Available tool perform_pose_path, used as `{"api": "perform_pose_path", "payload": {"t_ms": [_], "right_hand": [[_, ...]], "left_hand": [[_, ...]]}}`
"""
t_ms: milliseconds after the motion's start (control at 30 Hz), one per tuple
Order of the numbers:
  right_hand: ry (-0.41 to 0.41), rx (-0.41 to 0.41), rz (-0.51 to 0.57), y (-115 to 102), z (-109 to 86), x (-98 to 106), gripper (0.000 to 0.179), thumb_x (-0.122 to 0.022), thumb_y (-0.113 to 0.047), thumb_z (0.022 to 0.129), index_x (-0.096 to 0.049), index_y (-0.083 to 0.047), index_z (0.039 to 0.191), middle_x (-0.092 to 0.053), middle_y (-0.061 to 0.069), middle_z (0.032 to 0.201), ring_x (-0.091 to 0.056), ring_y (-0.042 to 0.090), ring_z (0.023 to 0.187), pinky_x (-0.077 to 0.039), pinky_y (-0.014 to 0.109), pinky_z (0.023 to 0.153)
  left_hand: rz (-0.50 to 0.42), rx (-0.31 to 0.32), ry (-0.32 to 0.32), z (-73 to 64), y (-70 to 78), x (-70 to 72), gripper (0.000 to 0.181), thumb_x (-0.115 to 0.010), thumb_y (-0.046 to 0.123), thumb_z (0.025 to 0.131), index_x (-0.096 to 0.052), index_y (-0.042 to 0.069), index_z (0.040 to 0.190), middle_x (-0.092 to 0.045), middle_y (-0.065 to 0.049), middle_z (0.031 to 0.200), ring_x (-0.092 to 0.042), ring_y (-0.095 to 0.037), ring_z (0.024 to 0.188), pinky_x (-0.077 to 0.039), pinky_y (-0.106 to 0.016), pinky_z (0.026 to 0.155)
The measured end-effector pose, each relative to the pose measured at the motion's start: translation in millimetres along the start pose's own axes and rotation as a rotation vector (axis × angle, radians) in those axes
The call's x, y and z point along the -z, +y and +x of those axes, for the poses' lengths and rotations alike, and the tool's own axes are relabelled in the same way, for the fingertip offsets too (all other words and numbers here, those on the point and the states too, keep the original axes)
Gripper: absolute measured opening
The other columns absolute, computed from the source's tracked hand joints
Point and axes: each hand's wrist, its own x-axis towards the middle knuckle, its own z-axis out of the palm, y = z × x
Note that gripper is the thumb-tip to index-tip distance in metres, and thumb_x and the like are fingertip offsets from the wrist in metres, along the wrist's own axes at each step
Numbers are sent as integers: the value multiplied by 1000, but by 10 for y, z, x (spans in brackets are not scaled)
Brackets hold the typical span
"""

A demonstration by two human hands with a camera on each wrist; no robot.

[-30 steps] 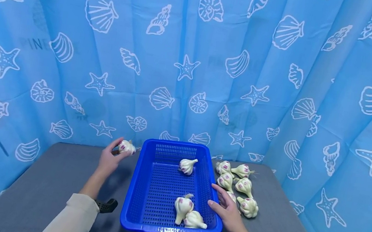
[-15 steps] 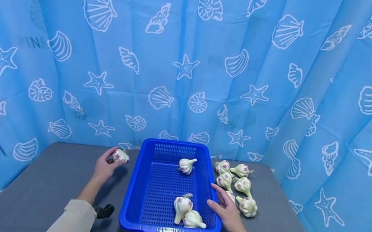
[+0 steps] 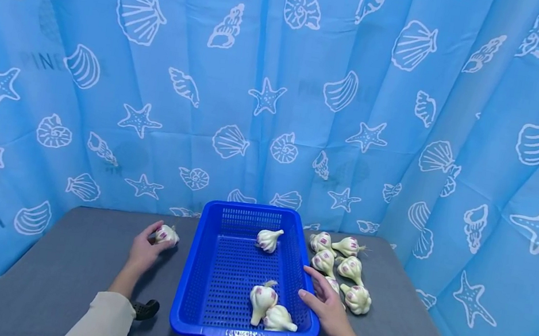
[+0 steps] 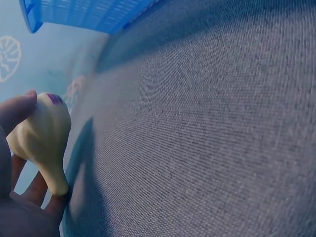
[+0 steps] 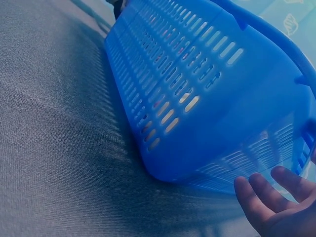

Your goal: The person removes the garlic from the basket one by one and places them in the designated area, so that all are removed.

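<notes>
At the left of the table my left hand (image 3: 144, 249) pinches a garlic bulb (image 3: 167, 235) between thumb and fingers, low over the grey surface. The left wrist view has this garlic bulb (image 4: 44, 133) with its stem pointing down, the thumb on its upper side. A blue slotted plastic basket (image 3: 183, 271) stands in the middle; inside it lie a garlic bulb (image 3: 268, 240) toward the back and two more near the front right. My right hand (image 3: 329, 310) rests at the basket's right rim, and its relaxed fingers (image 5: 256, 197) show beside the basket wall.
Right of the basket, several garlic bulbs (image 3: 351, 268) lie grouped on the grey table (image 3: 72, 266), partly hidden behind my right hand. A blue curtain (image 3: 273, 75) with white shell prints hangs along the back and sides.
My left hand has moved left and down toward the table, away from the basket, carrying the garlic bulb. The right hand and the basket have stayed in place.
</notes>
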Motion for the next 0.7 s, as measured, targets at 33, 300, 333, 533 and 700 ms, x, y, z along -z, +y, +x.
{"api": "perform_pose_path", "payload": {"t_ms": [33, 300, 333, 533, 700], "right_hand": [[1, 0, 2, -1, 0, 0, 52, -64, -10, 93, -47, -7, 142, -50, 26, 137, -50, 40, 124, -50, 47, 92], [2, -1, 4, 2, -1, 0, 52, -64, -10, 93, -47, -7, 142, -50, 26, 137, -50, 40, 124, -50, 46, 92], [2, 0, 4, 2, -1, 1, 52, -64, -10, 93, -47, -7, 142, -50, 26, 137, -50, 40, 124, -50, 46, 92], [2, 4, 2, -2, -2, -5, 52, -63, -9, 93, -47, -6, 142, -50, 27, 136, -51, 41, 123, -50, 48, 92], [4, 4, 0, -3, -2, -3, 51, -63, -9, 94, -47, -6, 142, -50, 26, 137, -50, 41, 124, -50, 48, 92]], "left_hand": [[2, 6, -5, 5, -7, 3, 64, -67, 15, 92, -36, 4, 148, -37, -26, 145, -43, -41, 122, -42, -55, 96], [24, 6, -10, 25, -14, 5, 65, -68, 12, 91, -37, 5, 147, -37, -28, 145, -41, -43, 125, -39, -56, 99], [31, 5, -12, 28, -14, 5, 65, -68, 12, 91, -37, 5, 147, -37, -29, 145, -40, -43, 125, -39, -56, 99], [84, -2, -23, 41, -23, 4, 67, -70, 12, 89, -38, 5, 147, -36, -30, 145, -39, -44, 127, -35, -56, 102], [107, -10, -28, 39, -22, 2, 67, -71, 11, 88, -38, 5, 146, -36, -31, 145, -36, -44, 130, -30, -57, 106]]}}
